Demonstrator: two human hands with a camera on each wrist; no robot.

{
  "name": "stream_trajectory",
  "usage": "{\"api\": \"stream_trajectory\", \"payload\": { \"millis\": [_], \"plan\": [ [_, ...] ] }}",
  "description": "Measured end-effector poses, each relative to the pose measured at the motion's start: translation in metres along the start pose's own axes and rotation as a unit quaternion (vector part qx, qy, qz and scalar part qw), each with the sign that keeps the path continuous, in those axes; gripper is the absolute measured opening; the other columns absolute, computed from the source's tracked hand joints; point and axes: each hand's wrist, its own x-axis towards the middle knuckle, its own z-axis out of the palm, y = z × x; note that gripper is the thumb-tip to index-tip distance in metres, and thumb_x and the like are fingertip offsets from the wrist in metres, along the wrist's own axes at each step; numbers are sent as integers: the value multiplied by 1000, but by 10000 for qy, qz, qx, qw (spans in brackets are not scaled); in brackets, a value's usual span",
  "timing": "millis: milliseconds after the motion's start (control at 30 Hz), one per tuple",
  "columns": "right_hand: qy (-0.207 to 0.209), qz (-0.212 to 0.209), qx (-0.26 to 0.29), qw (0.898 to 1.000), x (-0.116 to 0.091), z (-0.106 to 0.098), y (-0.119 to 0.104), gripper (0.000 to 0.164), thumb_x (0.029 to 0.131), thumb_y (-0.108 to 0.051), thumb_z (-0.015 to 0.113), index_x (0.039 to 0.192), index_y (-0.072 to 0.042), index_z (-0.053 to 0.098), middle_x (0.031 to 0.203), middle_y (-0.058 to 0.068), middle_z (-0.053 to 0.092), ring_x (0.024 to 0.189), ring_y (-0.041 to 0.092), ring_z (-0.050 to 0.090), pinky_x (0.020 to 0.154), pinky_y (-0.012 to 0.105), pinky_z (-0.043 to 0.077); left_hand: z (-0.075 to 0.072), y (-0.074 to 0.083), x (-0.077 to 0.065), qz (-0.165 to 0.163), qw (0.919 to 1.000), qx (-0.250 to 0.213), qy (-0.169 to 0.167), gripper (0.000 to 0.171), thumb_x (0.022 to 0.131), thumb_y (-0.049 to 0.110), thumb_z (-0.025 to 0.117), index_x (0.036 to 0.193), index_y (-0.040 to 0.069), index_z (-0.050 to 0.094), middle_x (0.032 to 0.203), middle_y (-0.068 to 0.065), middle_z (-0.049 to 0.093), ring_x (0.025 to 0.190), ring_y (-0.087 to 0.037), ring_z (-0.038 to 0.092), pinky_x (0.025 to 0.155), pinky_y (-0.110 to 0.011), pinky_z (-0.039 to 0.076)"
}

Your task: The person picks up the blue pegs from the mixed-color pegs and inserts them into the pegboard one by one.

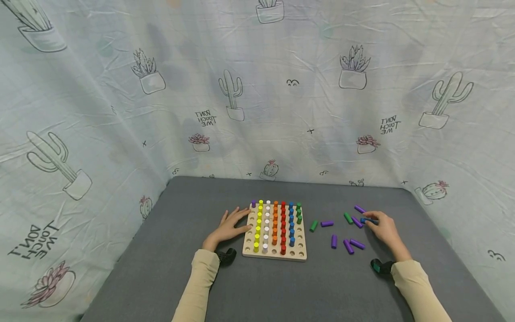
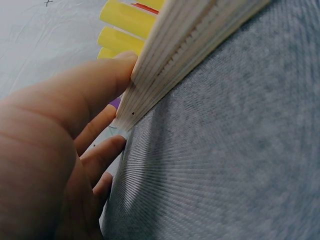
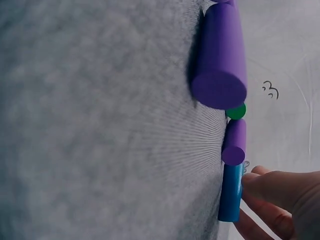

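Observation:
A wooden pegboard (image 1: 275, 256) holds columns of yellow, white, orange, red, blue and green pegs, plus one purple peg (image 1: 253, 204) at its far left corner. My left hand (image 1: 228, 228) rests at the board's left edge, thumb and fingertips touching it, fingers fairly straight. Over on the right, my right hand (image 1: 384, 228) pinches a blue peg (image 3: 230, 192) between thumb and fingers, low over the table. Close beside that blue peg lies a purple peg (image 1: 357, 222). Part of the blue peg is hidden by the fingers in the head view.
Several loose purple pegs (image 1: 334, 241) and two green pegs (image 1: 314, 226) lie on the grey table (image 1: 322, 290) between the board and my right hand. A patterned curtain (image 1: 257, 89) hangs behind the table and along its sides.

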Motion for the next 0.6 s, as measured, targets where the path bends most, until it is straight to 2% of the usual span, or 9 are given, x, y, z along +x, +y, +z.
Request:
{"api": "stream_trajectory", "payload": {
  "millis": [267, 600],
  "plan": [
    [-236, 40, -100, 9997, 3, 3, 3, 23, 79, -3, 60, 101, 2, 62, 100, 24, 58, 92, 41, 53, 76, 52, 41, -2, 1, -1, 140, 9999, -27, -44, 65, 83, 48, 51, 138, 22, 28, 143, 0, 25, 134, -24, 7, 104, -50, -10],
    [-306, -42, -279, 9991, 7, 4, 4, 21, 77, -2, 62, 97, 2, 64, 99, 25, 58, 92, 42, 52, 77, 54, 39, -2, 2, -1, 84, 9999, -10, -59, 65, 83, 48, 51, 138, 22, 28, 143, -1, 25, 134, -24, 8, 104, -50, -10]
  ]
}}
